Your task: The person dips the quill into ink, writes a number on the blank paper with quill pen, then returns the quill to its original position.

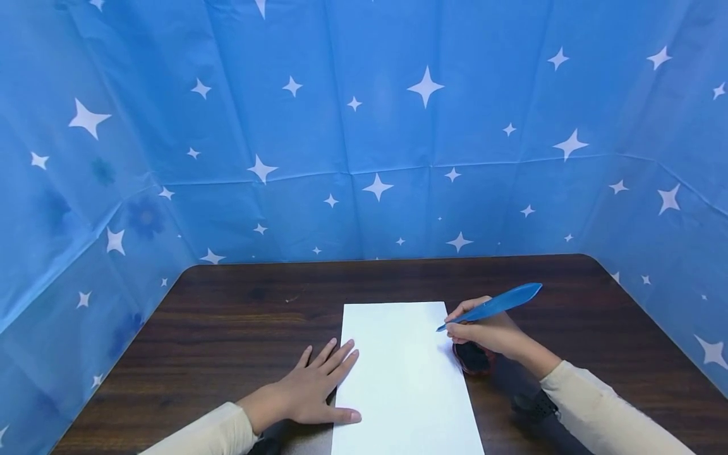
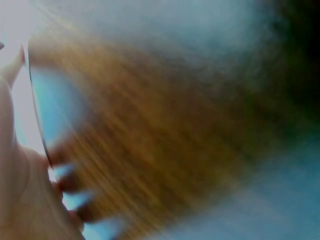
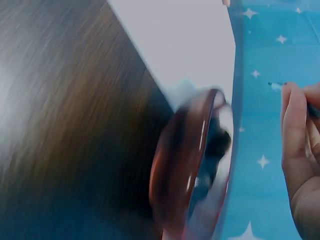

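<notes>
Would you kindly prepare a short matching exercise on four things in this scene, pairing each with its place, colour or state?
1. left hand
2. right hand
3. paper
4. backdrop

A. blue with white stars
B. pinches a blue feather pen
C. white, lying on the table
D. rests over the paper's left edge

Pairs: 1-D, 2-B, 3-C, 4-A

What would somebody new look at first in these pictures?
Probably the big blue cloth with white stars, which spreads behind the dark wooden table and along both sides. Next might come the bright blue feather-shaped pen, pinched in the person's right grip near the right edge of the white paper. A small reddish dish with a dark middle sits beneath that grip, by the paper's right edge.
</notes>
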`<state>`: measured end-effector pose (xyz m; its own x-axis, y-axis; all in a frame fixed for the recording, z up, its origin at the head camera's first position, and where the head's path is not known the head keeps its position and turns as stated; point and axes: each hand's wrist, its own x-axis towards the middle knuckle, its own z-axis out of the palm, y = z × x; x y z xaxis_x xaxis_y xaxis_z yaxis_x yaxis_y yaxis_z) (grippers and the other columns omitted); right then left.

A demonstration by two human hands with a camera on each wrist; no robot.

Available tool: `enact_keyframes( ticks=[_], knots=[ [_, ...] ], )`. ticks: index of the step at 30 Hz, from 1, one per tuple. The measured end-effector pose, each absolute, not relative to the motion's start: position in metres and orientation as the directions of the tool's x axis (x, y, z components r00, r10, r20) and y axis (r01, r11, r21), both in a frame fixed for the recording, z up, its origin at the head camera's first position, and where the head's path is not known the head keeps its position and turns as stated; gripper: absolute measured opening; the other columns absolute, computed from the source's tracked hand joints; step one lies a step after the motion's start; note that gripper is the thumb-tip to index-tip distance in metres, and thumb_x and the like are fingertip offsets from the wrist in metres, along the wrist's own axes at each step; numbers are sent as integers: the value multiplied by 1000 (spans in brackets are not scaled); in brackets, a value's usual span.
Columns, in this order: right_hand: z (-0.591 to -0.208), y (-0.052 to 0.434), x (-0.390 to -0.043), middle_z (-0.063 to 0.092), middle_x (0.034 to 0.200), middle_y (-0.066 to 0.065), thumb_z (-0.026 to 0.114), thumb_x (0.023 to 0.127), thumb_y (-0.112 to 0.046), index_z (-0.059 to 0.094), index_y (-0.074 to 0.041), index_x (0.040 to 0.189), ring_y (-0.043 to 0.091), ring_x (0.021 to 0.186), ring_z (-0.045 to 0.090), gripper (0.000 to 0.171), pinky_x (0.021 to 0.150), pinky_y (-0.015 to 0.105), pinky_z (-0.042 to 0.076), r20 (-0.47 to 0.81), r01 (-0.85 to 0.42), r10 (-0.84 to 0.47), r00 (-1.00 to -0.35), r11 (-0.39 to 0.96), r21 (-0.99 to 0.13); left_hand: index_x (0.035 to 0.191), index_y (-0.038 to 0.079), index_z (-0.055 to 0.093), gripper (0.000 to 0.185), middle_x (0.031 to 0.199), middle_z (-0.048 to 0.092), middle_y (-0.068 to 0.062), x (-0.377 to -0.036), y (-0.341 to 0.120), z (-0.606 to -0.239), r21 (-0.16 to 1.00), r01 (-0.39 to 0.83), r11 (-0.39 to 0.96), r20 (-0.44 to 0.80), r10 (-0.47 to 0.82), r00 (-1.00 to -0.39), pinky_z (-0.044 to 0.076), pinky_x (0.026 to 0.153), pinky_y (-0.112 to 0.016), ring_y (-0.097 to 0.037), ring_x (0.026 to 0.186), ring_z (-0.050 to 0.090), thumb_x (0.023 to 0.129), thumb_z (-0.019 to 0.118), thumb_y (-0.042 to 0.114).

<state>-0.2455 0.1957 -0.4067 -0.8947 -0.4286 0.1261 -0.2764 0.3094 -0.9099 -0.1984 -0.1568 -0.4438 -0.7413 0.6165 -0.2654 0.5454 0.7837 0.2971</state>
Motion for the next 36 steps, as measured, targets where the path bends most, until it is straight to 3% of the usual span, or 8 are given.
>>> enact_keyframes(
  ticks=[3,11,36],
  knots=[
    [-407,182,-247,68,90,29,67,88,-6,65,15,101,36,77,71,25,67,37,58,109,-247,-412,-905,298,-922,156,21,7,100,162,-5,2,-199,-158,-447,289,546,786,-261,613,-745,0,108,-68,-31,148,-5,82,40,80],
    [-411,154,-250,71,86,20,68,87,-4,66,14,100,24,74,72,22,68,37,58,45,-154,-331,-943,310,-938,156,22,7,100,162,-4,1,-202,-158,-448,293,553,780,-249,621,-744,-1,108,-69,-32,148,-5,82,41,79],
    [-423,126,-253,72,80,15,72,82,1,71,8,88,25,68,71,9,62,36,58,-69,8,-148,-987,375,-927,156,20,7,99,162,-5,-1,-198,-157,-442,305,550,777,-265,624,-735,-1,108,-69,-32,147,-6,84,41,77]
  ],
)
